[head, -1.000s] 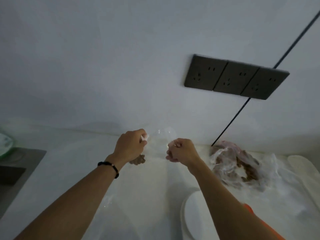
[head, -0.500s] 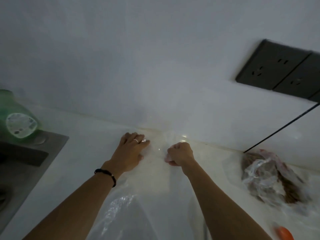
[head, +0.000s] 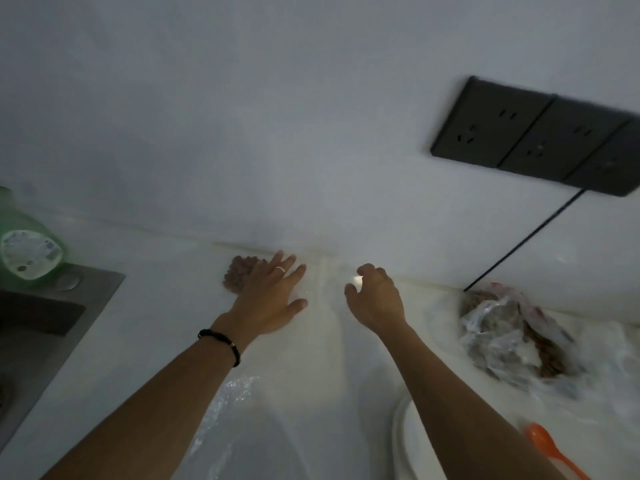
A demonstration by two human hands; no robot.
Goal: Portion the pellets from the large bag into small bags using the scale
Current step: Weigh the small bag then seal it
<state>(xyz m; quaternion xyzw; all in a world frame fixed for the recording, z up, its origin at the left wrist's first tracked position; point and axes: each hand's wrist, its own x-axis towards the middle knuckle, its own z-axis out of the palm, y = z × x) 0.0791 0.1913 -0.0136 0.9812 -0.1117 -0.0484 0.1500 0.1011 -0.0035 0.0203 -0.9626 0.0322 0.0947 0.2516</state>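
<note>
Head view shows our left hand (head: 266,299) flat on the filled small bag (head: 242,277) by the wall, right hand (head: 375,297) loosely open, so we should press its seal flat before returning to the large bag (head: 512,337).

Bare forearms — black bead bracelet (head: 221,341), thin silver ring (head: 280,269).

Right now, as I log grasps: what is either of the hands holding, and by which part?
Nothing is gripped. The left hand lies flat, fingers straight, on the small bag of pellets; the right hand hangs loosely curled, empty.
</note>
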